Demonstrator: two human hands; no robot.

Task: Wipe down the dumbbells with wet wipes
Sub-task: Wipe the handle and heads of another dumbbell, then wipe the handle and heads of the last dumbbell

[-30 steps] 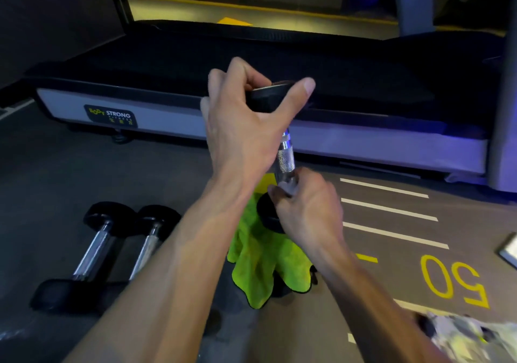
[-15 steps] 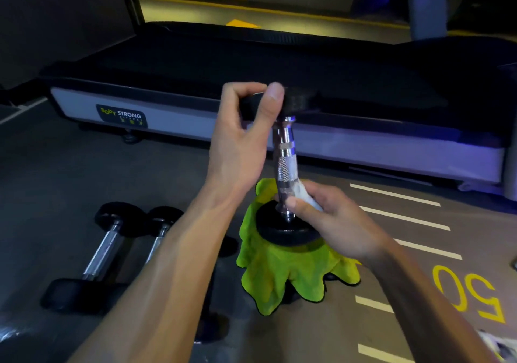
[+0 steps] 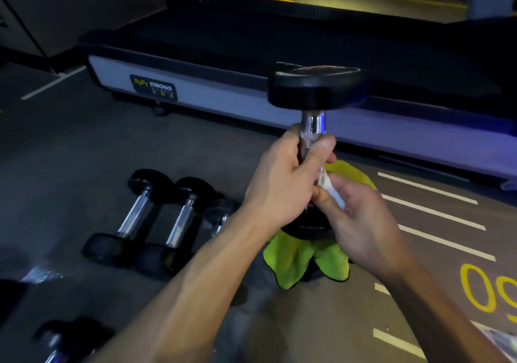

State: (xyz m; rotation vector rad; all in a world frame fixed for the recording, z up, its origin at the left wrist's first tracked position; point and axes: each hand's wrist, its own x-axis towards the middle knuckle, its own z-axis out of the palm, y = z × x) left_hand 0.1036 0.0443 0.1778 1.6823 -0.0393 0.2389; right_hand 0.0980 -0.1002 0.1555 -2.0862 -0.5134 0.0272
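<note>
Head view: left hand grips the chrome handle of the upright dumbbell, lower head on the green cloth on the floor. Right hand pinches a white wet wipe against the handle. Treadmill edge just behind; open floor right. Spare dumbbells left, one cut off near-left. Lower handle hidden by hands.

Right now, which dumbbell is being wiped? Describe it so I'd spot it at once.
In front of the treadmill, a green cloth lies on the floor. The dumbbell stands on it. Unlike the dumbbells lying flat to its left, it is upright, gripped by the left hand.
</note>
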